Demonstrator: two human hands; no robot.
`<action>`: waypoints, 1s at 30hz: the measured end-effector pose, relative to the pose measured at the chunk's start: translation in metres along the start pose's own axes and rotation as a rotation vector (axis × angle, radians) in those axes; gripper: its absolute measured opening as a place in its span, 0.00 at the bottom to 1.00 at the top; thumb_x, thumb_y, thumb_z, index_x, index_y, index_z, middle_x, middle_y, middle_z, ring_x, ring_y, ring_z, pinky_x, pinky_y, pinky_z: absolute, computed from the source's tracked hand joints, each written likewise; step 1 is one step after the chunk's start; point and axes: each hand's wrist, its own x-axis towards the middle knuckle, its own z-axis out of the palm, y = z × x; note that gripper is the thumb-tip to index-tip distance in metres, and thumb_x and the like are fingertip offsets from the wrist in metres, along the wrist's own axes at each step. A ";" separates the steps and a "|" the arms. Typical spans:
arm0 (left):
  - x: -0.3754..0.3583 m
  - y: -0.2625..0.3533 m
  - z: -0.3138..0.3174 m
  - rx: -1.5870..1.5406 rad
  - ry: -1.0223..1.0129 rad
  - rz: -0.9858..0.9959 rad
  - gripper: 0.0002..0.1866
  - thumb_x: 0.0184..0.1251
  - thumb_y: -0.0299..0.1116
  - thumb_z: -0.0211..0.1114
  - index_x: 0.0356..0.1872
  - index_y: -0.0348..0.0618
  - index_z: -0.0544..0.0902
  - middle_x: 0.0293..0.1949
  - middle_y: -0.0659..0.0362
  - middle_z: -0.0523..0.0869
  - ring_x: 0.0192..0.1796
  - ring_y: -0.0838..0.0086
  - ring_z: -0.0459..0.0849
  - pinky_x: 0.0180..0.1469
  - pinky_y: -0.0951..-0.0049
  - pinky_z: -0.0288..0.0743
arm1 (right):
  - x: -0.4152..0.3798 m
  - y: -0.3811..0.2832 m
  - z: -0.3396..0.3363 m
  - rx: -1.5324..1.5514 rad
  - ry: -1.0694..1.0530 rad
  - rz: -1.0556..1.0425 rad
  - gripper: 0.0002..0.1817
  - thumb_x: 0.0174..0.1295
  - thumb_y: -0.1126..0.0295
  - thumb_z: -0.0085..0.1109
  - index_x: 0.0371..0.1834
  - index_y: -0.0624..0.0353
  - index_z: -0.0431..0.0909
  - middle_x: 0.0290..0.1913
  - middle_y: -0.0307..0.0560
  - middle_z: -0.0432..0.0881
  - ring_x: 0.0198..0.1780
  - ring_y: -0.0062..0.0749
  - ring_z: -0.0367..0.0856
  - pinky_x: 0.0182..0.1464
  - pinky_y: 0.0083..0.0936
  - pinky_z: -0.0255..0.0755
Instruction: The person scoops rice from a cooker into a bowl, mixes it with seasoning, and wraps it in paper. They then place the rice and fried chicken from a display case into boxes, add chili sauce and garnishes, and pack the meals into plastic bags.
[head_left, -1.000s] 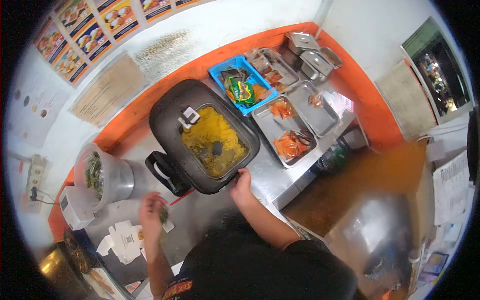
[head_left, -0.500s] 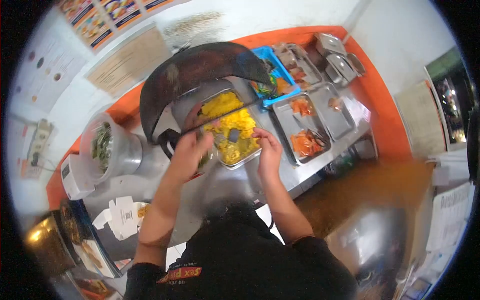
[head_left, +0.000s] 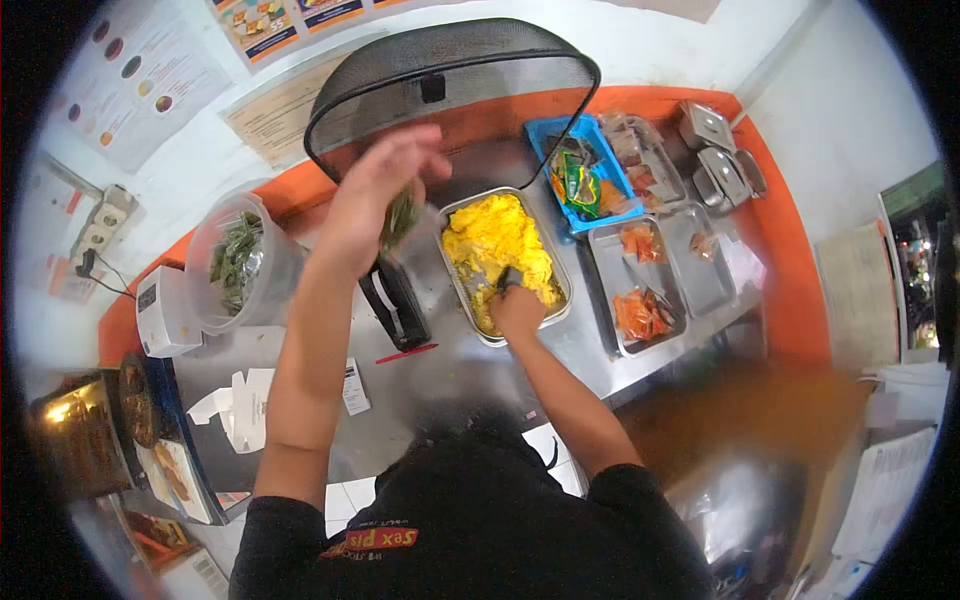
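My right hand is closed around a dark-handled utensil in yellow food like scrambled egg; the utensil's working end is hidden. The food fills much of a metal tray. Raised to the left of the tray, my left hand is blurred. A green, leafy-looking packet shows under its palm, held against it. Behind both hands, a black mesh food cover stands tilted up against the wall.
To the left stand a clear tub of green packets and a white box. A black case and red pen lie near my left forearm. Rightward are a blue basket and a metal tray with orange food and tongs.
The mesh cover has swung up and back off the egg tray. My left hand has risen, and my right hand has moved onto the dark handle in the yellow food.
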 end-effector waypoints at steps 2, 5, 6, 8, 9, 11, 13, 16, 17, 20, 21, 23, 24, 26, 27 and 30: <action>-0.022 -0.035 -0.020 0.112 0.002 -0.133 0.21 0.75 0.43 0.59 0.61 0.42 0.77 0.42 0.62 0.84 0.33 0.83 0.74 0.34 0.80 0.73 | -0.003 0.012 -0.003 0.212 0.102 -0.102 0.14 0.61 0.60 0.61 0.31 0.61 0.83 0.31 0.58 0.85 0.34 0.53 0.85 0.37 0.46 0.74; -0.061 -0.145 -0.035 0.318 0.029 -0.252 0.20 0.71 0.38 0.63 0.59 0.40 0.78 0.42 0.59 0.86 0.40 0.76 0.81 0.43 0.74 0.75 | -0.008 0.000 -0.029 0.555 0.157 -0.207 0.06 0.63 0.73 0.59 0.31 0.64 0.77 0.27 0.61 0.82 0.30 0.58 0.82 0.32 0.46 0.73; -0.073 -0.184 -0.035 0.394 0.044 -0.313 0.20 0.69 0.38 0.65 0.57 0.38 0.79 0.40 0.57 0.86 0.43 0.73 0.83 0.49 0.71 0.76 | -0.005 -0.006 -0.034 0.546 0.190 -0.257 0.07 0.64 0.72 0.59 0.31 0.64 0.76 0.27 0.62 0.81 0.30 0.60 0.81 0.32 0.46 0.72; -0.089 -0.209 -0.005 0.562 0.091 -0.463 0.25 0.66 0.37 0.67 0.60 0.36 0.75 0.39 0.51 0.87 0.41 0.66 0.87 0.46 0.66 0.79 | 0.010 -0.019 -0.032 0.541 0.246 -0.368 0.06 0.64 0.74 0.58 0.32 0.65 0.74 0.29 0.65 0.78 0.33 0.63 0.78 0.33 0.47 0.70; -0.092 -0.216 0.009 0.557 0.100 -0.462 0.25 0.66 0.37 0.67 0.60 0.36 0.75 0.39 0.51 0.87 0.41 0.66 0.87 0.46 0.66 0.79 | 0.019 -0.026 -0.026 0.538 0.242 -0.376 0.06 0.64 0.74 0.58 0.32 0.65 0.74 0.29 0.65 0.78 0.33 0.63 0.78 0.33 0.47 0.70; -0.092 -0.228 0.030 0.495 0.169 -0.485 0.31 0.67 0.35 0.64 0.68 0.37 0.66 0.39 0.42 0.87 0.40 0.54 0.88 0.44 0.56 0.80 | 0.035 -0.045 -0.015 0.440 0.289 -0.474 0.04 0.62 0.76 0.55 0.31 0.66 0.74 0.31 0.66 0.77 0.38 0.64 0.78 0.36 0.50 0.70; -0.091 -0.258 0.037 0.572 0.171 -0.395 0.34 0.67 0.33 0.62 0.71 0.37 0.60 0.40 0.39 0.86 0.42 0.49 0.88 0.45 0.53 0.79 | 0.038 -0.063 -0.007 0.333 0.224 -0.438 0.05 0.57 0.79 0.54 0.35 0.65 0.77 0.34 0.66 0.77 0.40 0.64 0.79 0.39 0.52 0.73; -0.092 -0.281 0.038 0.625 0.177 -0.314 0.38 0.67 0.30 0.60 0.74 0.33 0.52 0.40 0.34 0.85 0.45 0.41 0.85 0.45 0.48 0.78 | 0.036 -0.074 0.003 0.179 0.094 -0.379 0.12 0.59 0.75 0.53 0.44 0.66 0.80 0.42 0.64 0.79 0.41 0.57 0.84 0.42 0.48 0.79; -0.091 -0.285 0.037 0.601 0.182 -0.326 0.38 0.67 0.29 0.59 0.74 0.31 0.50 0.40 0.32 0.84 0.45 0.38 0.84 0.46 0.47 0.77 | 0.037 -0.075 0.004 0.178 0.095 -0.383 0.12 0.59 0.75 0.53 0.44 0.66 0.80 0.42 0.64 0.79 0.41 0.57 0.84 0.42 0.48 0.79; -0.091 -0.293 0.032 0.571 0.184 -0.274 0.38 0.65 0.27 0.58 0.73 0.27 0.50 0.41 0.31 0.84 0.46 0.39 0.84 0.48 0.47 0.77 | 0.040 -0.075 0.007 0.104 0.031 -0.401 0.12 0.59 0.74 0.55 0.42 0.66 0.82 0.40 0.65 0.82 0.42 0.59 0.85 0.42 0.47 0.81; -0.092 -0.295 0.031 0.568 0.187 -0.279 0.38 0.65 0.27 0.58 0.73 0.27 0.50 0.41 0.31 0.84 0.46 0.39 0.84 0.48 0.47 0.77 | 0.045 -0.074 0.005 0.040 -0.059 -0.404 0.13 0.56 0.73 0.58 0.44 0.65 0.83 0.41 0.66 0.83 0.42 0.60 0.86 0.43 0.47 0.81; -0.091 -0.294 0.029 0.592 0.157 -0.342 0.39 0.64 0.25 0.57 0.74 0.27 0.50 0.43 0.30 0.83 0.48 0.38 0.83 0.51 0.49 0.77 | 0.056 -0.072 0.006 -0.026 -0.145 -0.409 0.16 0.53 0.72 0.60 0.45 0.64 0.83 0.42 0.66 0.84 0.42 0.60 0.86 0.44 0.47 0.81; -0.090 -0.293 0.029 0.590 0.160 -0.337 0.39 0.64 0.25 0.57 0.74 0.27 0.50 0.43 0.30 0.83 0.48 0.38 0.83 0.51 0.49 0.77 | 0.061 -0.072 0.005 -0.045 -0.187 -0.410 0.15 0.53 0.70 0.61 0.42 0.65 0.84 0.40 0.66 0.84 0.43 0.59 0.86 0.44 0.47 0.81; -0.089 -0.298 0.029 0.555 0.185 -0.322 0.39 0.62 0.23 0.56 0.74 0.29 0.50 0.46 0.29 0.81 0.50 0.38 0.82 0.53 0.50 0.76 | 0.082 -0.068 0.012 -0.065 -0.224 -0.415 0.14 0.52 0.67 0.61 0.39 0.65 0.85 0.39 0.66 0.85 0.44 0.58 0.86 0.45 0.46 0.81; -0.090 -0.301 0.029 0.554 0.188 -0.320 0.39 0.62 0.23 0.56 0.74 0.29 0.50 0.46 0.29 0.81 0.50 0.38 0.82 0.53 0.50 0.76 | 0.094 -0.064 0.016 -0.005 -0.293 -0.497 0.11 0.53 0.68 0.61 0.34 0.65 0.85 0.38 0.64 0.85 0.43 0.58 0.86 0.46 0.47 0.80; -0.089 -0.303 0.028 0.556 0.186 -0.263 0.39 0.62 0.23 0.56 0.75 0.31 0.50 0.47 0.28 0.81 0.51 0.38 0.82 0.54 0.50 0.76 | 0.099 -0.050 0.004 -0.033 -0.413 -0.669 0.11 0.55 0.67 0.59 0.27 0.64 0.86 0.37 0.63 0.85 0.41 0.57 0.86 0.46 0.48 0.79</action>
